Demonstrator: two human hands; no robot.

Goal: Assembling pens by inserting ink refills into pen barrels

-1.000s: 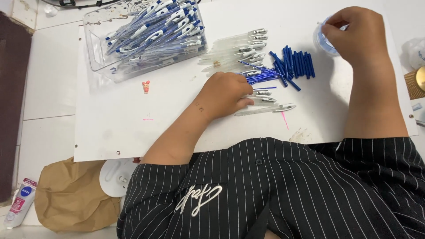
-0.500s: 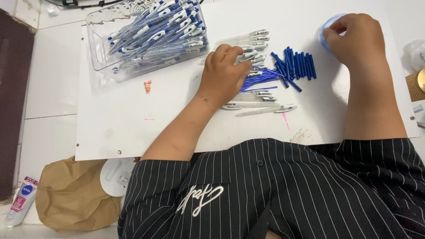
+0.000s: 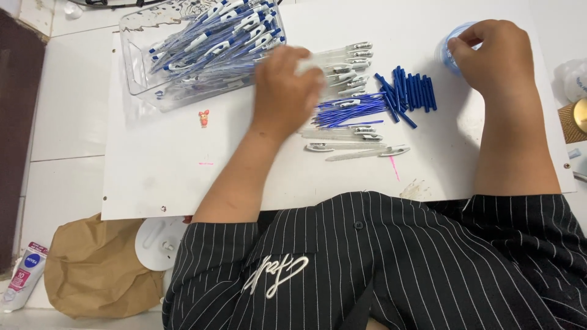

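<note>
Head view: left hand (image 3: 287, 91) grips one clear barrel (image 3: 315, 61) (blurred); right hand (image 3: 495, 58) pinches one cup (image 3: 449, 52)

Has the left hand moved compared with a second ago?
Yes. The left hand has gone from the loose clear barrels up the white board, toward the clear bin of pens.
</note>
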